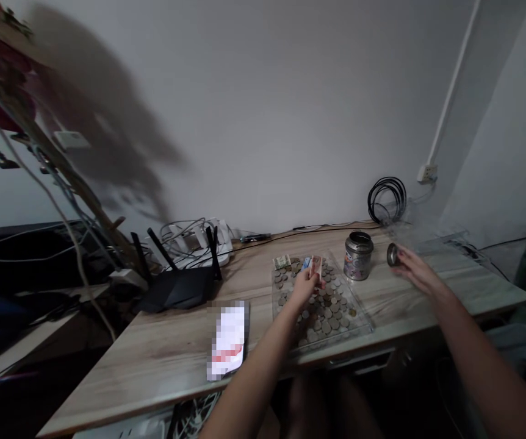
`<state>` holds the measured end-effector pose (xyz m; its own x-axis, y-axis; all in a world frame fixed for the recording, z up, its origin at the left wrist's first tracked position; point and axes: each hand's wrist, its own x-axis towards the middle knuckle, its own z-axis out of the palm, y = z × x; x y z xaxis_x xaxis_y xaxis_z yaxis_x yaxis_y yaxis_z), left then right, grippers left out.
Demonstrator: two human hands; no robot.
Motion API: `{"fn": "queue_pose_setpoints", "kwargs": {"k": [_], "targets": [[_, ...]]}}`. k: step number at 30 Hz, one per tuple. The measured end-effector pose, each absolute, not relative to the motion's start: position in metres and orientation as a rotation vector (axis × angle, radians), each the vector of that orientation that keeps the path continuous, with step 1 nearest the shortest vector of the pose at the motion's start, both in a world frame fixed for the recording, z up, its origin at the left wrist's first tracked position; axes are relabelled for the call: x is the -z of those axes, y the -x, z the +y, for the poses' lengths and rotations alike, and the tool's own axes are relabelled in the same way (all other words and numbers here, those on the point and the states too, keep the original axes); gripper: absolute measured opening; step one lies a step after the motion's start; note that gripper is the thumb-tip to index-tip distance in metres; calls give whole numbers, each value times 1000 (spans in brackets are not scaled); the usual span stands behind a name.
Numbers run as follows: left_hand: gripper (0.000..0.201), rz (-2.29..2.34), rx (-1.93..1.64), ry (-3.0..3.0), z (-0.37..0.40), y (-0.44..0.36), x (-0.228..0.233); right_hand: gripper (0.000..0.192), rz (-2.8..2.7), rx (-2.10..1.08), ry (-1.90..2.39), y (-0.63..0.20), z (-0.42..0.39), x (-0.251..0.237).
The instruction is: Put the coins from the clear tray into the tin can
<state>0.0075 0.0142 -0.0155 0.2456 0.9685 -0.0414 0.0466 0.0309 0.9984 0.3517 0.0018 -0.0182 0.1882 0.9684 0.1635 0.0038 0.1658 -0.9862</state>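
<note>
My left hand [306, 285] is closed on a reddish banknote [317, 264], above a shallow clear tray [366, 320] with many coins [327, 323] spread in it. A bluish note [306, 263] shows beside the reddish one; whether my fingers hold it too is unclear. Another pale note [282, 261] lies at the tray's far left corner. My right hand [412, 268] grips a small round metal lid [393, 255] by its side, tilted above the table. Between the hands, just past the tray's right edge, an uncovered metal tin [358, 257] with a printed picture stands upright.
A phone [229, 335] with its screen lit lies left of the tray. Behind it sit a black router [180, 286] and a white tangle of cables [194, 241]. A black cable coil [386, 200] leans on the wall, near clear plastic [437, 238] at the right.
</note>
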Motion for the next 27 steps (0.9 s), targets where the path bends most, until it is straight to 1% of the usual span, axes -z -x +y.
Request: {"fn": "queue_pose_setpoints", "kwargs": {"k": [3, 5, 8, 11, 13, 18, 21, 27], "targets": [[19, 1086, -947, -1250, 14, -7, 14, 50, -945, -977, 796, -332, 23, -5], [20, 1101, -936, -1241, 14, -7, 14, 51, -942, -887, 765, -310, 42, -18], [21, 1089, -967, -1266, 15, -5, 17, 57, -1009, -583, 870, -282, 69, -25], [21, 1087, -998, -1269, 16, -5, 20, 58, -1107, -343, 944, -267, 82, -18], [20, 1094, -994, -1258, 17, -5, 21, 56, -1164, -307, 962, -266, 84, -7], [19, 1085, -973, -1263, 18, -7, 19, 51, -1215, -398, 997, -282, 75, 6], [15, 1093, -964, -1252, 15, -9, 14, 49, -1312, -295, 1117, -287, 68, -4], [16, 1113, -945, -1255, 11, -8, 11, 43, -1870, -26, 1565, -268, 57, -38]]}}
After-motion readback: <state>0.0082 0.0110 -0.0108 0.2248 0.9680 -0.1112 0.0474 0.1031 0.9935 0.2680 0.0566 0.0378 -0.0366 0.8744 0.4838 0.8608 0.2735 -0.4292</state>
